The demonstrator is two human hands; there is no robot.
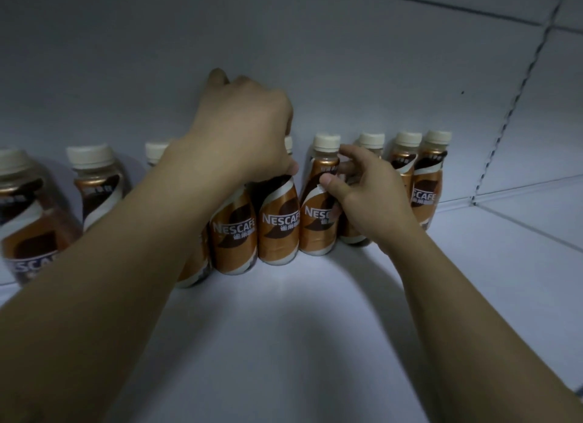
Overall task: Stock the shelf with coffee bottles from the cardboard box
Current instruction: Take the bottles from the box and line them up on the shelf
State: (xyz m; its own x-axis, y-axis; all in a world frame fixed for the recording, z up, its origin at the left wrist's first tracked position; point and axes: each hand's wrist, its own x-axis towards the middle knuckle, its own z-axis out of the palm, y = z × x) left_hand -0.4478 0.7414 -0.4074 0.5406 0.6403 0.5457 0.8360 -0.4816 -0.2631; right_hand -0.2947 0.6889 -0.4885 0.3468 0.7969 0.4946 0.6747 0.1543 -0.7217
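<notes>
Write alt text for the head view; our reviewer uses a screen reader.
Two bare hands adjust Nescafe coffee bottles standing in a row on a white shelf: the left hand covers one top, the right hand grips another bottle.

left hand point(243, 129) covers the caps of two centre bottles point(277, 224) | right hand point(366, 189) hides a bottle's label | leftmost bottle point(25, 221) cut by frame edge, blurred

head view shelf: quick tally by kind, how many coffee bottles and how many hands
Brown-and-copper plastic coffee bottles with cream caps: 9, in a row along the back of the white shelf (the left forearm may hide more)
Bare hands: 2, the left hand and the right hand
Total: 11
</notes>
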